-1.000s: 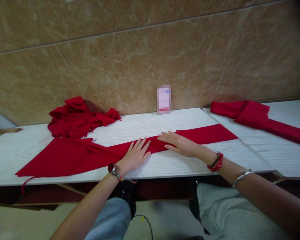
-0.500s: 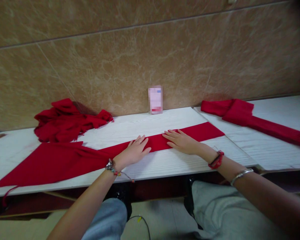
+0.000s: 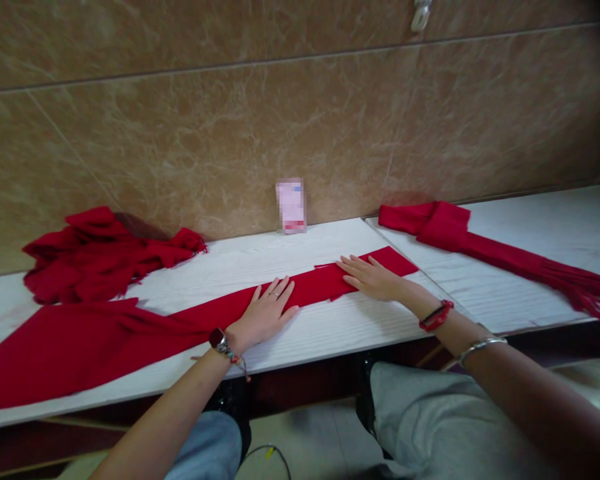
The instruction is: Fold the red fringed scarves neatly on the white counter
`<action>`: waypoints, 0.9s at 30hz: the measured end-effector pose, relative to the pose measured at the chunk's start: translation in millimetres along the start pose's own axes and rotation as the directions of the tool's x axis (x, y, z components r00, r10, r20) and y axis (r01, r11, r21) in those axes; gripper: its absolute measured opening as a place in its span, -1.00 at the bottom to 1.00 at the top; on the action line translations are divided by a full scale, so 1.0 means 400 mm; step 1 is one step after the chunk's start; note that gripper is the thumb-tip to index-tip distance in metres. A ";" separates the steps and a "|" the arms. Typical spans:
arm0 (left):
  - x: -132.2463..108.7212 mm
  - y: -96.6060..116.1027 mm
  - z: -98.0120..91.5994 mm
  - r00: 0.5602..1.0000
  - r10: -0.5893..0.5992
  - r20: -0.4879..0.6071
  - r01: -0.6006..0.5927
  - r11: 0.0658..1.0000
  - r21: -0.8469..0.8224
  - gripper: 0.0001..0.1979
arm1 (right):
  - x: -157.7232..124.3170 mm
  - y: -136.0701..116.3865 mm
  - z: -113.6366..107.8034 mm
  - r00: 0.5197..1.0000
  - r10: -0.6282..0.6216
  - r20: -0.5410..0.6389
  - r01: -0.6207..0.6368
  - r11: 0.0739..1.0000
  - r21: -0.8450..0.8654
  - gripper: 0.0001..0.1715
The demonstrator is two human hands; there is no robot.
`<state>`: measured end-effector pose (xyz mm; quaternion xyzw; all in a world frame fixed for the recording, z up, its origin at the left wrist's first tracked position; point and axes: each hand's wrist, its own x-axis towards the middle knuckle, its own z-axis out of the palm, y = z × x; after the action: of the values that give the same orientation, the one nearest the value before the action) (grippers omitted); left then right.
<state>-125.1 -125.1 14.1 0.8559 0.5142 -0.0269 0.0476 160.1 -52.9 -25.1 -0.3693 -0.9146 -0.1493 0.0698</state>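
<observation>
A long red scarf lies along the white table, folded into a narrow flat band at its right part and spreading wide at the left. My left hand rests on the middle of the band, fingers spread, a ring on one of them. Farther right, my right hand lies flat on the band near its squared right end, fingers stretched out. Neither hand grips the cloth. Between the hands the band's edges look slightly uneven, with a small layer edge showing.
A crumpled red scarf lies at the back left against the tiled wall. Another red scarf, folded narrow with fringe, lies at the right. A blurred pink packet leans on the wall. The white table has a seam at the right.
My right hand has slid right along the band, toward its right end, and the gap between my hands is wider. An uneven layer edge now shows beside it. The view has shifted right.
</observation>
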 end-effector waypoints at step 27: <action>-0.234 -0.460 -0.083 0.883 -0.353 -0.310 0.388 0.920 0.057 -0.52 | 0.339 -0.424 -0.096 0.948 -0.301 -0.100 0.314 0.845 0.434 -0.41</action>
<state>-331.7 -117.9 46.0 0.7372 0.6673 0.0617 -0.0856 -54.8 -92.5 5.7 -0.1903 -0.9704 0.0492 0.1402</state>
